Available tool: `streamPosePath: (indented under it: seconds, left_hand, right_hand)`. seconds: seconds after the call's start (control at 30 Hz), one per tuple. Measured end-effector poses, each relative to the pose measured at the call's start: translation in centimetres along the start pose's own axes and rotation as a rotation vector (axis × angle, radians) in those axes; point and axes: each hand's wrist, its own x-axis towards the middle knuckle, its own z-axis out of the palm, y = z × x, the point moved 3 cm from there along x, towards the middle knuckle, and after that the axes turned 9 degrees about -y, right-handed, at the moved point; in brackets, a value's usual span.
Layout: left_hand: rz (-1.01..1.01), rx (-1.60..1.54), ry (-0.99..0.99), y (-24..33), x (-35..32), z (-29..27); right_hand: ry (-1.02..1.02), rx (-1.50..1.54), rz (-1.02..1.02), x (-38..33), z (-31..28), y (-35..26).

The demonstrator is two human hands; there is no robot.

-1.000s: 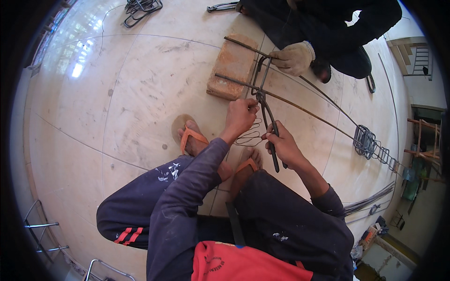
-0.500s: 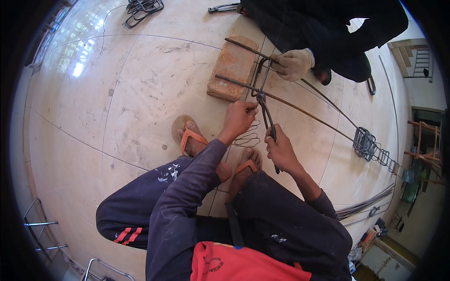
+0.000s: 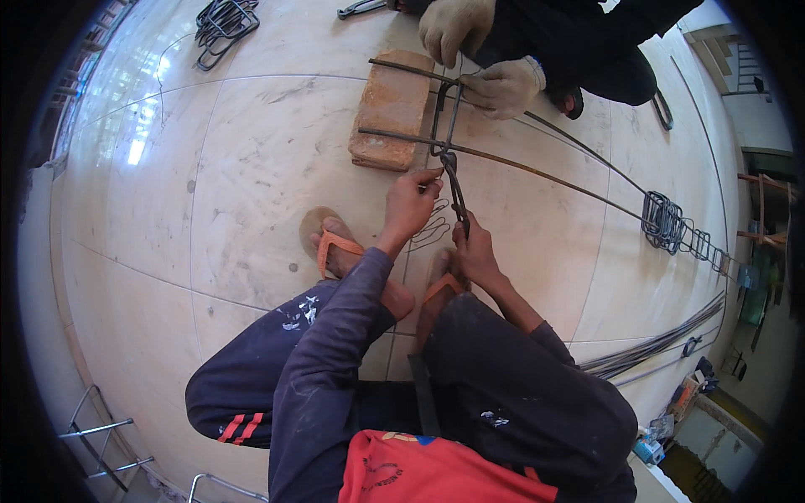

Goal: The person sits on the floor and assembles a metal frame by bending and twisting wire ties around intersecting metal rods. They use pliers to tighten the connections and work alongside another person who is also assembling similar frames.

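My right hand [image 3: 480, 251] is closed round the handles of dark pincers [image 3: 458, 199]. Their jaws meet the near corner of a bent rectangular steel stirrup [image 3: 454, 120], where it crosses the nearer rebar [image 3: 520, 164]. Just left of the jaws, my left hand [image 3: 409, 205] has its fingertips pinched together; what they grip is too small to make out. Thin looped wires [image 3: 431, 225] show beneath that hand, and I cannot tell if they hang from it or lie on the floor. The farther rebar [image 3: 579, 151] passes through the stirrup's other end.
A reddish brick block [image 3: 394, 105] props the rebars' left ends. Across from me, a co-worker's gloved hands [image 3: 503, 88] are at the stirrup's far corner. Bunched stirrups [image 3: 662, 222] sit along the rebars at right; more stirrups [image 3: 225, 29] lie far left. Loose rods [image 3: 658, 339] lie at right.
My right hand and the pincers have swung, so the handles now point more toward me. A co-worker's second gloved hand has come into view above the stirrup. The whole view has shifted slightly.
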Motion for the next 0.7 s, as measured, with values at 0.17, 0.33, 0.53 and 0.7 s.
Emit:
streamPosePath:
  seconds: [0.17,0.33,0.53,0.7]
  left_hand:
    - [-0.079,-0.151,-0.082,-0.3,0.3,0.1]
    - [-0.325,-0.591,-0.382,0.4,1.8,0.0]
    - [-0.194,-1.255,-0.564,-1.2,2.7,2.2]
    - [-0.065,-1.375,-0.363,-2.5,4.0,4.0]
  right_hand:
    - [-0.094,0.051,0.053,-0.4,-0.8,-0.3]
    - [-0.211,0.352,0.19,-0.8,-1.7,-0.8]
    - [-0.348,0.68,0.282,-1.0,-2.2,-0.8]
    - [-0.369,0.767,0.266,-1.1,-2.0,-1.7]
